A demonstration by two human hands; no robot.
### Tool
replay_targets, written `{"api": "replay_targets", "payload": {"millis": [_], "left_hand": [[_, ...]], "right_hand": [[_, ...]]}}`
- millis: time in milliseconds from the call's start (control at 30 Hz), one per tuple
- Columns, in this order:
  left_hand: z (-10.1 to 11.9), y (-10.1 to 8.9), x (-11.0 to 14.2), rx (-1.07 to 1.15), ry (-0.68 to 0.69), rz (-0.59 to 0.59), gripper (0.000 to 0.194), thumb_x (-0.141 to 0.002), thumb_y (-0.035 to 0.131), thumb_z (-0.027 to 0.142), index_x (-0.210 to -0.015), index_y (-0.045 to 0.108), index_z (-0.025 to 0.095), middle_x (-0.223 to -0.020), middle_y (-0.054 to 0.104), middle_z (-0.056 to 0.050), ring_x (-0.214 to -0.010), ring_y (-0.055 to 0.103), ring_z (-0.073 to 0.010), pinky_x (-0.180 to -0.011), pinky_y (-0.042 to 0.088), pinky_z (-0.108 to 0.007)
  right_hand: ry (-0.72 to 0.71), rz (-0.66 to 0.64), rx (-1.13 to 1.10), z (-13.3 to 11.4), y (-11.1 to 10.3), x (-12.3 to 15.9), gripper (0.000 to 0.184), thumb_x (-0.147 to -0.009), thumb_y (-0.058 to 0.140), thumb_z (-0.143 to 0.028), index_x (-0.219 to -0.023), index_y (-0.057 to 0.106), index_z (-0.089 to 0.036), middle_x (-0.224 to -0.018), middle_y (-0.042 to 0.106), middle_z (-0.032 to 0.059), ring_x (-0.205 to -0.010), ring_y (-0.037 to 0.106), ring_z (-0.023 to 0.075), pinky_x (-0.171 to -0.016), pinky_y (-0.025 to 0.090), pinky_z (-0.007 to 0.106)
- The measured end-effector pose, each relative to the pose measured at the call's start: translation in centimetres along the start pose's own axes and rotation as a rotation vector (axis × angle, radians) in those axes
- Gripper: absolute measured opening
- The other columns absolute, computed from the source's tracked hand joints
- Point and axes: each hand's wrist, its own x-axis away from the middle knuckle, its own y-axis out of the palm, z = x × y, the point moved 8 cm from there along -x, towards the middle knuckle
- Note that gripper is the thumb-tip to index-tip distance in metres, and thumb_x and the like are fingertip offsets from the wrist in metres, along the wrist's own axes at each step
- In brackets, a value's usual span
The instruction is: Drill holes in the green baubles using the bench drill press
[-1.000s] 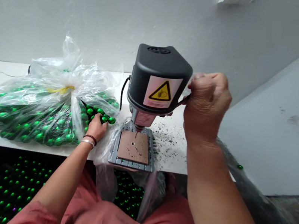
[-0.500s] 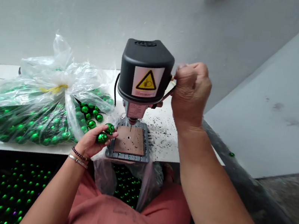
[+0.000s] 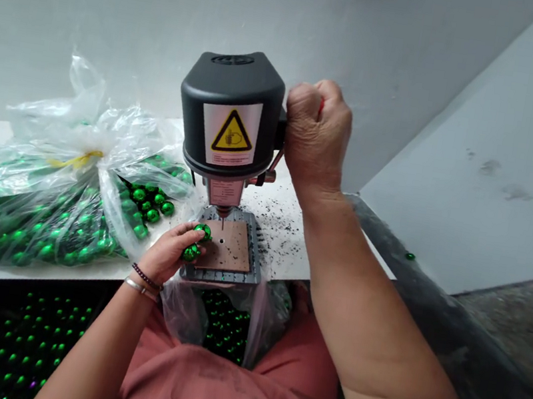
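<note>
Two green beads [image 3: 202,232] are pinched in the left hand's [image 3: 164,254] fingers, the right hand's [image 3: 315,133] are clenched on the drill lever [image 3: 273,163], and a full plastic bag of beads [image 3: 41,218] remains beside those left fingers.

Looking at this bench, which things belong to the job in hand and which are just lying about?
In use: left hand holding two green balls; right hand gripping the lever of the bench drill; brown drill pad.

Lying about: plastic bag of green balls; black drilling debris; stray green ball on the ledge.
</note>
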Motion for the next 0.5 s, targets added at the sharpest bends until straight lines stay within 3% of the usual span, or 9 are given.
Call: {"api": "replay_targets", "payload": {"millis": [133,233,400,500], "left_hand": [[0.6,0.3,-0.7,-0.345,0.127,0.079,0.031,-0.064,0.068,0.031,-0.089,0.058,0.016,-0.065,0.061,0.002,-0.045,0.052,-0.0084,-0.042,0.036,-0.019],[1.0,0.8,-1.3,-0.445,0.197,0.098,0.031,-0.061,0.07,0.029,-0.088,0.061,0.016,-0.07,0.066,-0.001,-0.046,0.052,-0.0087,-0.044,0.037,-0.02],[1.1,1.5,-1.6,-0.632,0.207,0.111,0.034,-0.064,0.067,0.03,-0.094,0.061,0.017,-0.081,0.068,-0.003,-0.047,0.051,-0.0087,-0.046,0.038,-0.021],[1.3,1.7,-1.6,-0.762,0.219,0.135,0.034,-0.065,0.066,0.029,-0.097,0.061,0.018,-0.088,0.069,-0.005,-0.06,0.058,-0.0127,-0.056,0.044,-0.024]], "right_hand": [[0.012,0.001,0.008,0.2,0.1,-0.1,0.037,-0.083,0.044,-0.035,-0.057,0.022,-0.02,-0.055,0.024,-0.0044,-0.055,0.021,0.0063,-0.056,0.027,0.023],[0.037,-0.017,0.029,0.4,0.2,-0.3,0.038,-0.083,0.047,-0.033,-0.057,0.022,-0.02,-0.055,0.025,-0.0046,-0.055,0.022,0.007,-0.057,0.029,0.024],[0.066,-0.043,0.049,0.2,0.2,-0.2,0.037,-0.083,0.047,-0.033,-0.058,0.022,-0.02,-0.056,0.028,-0.0045,-0.056,0.023,0.0071,-0.058,0.032,0.023],[0.06,-0.05,0.046,0.0,0.2,-0.1,0.038,-0.083,0.047,-0.033,-0.058,0.021,-0.02,-0.055,0.028,-0.0047,-0.056,0.024,0.0063,-0.057,0.032,0.021]]}}
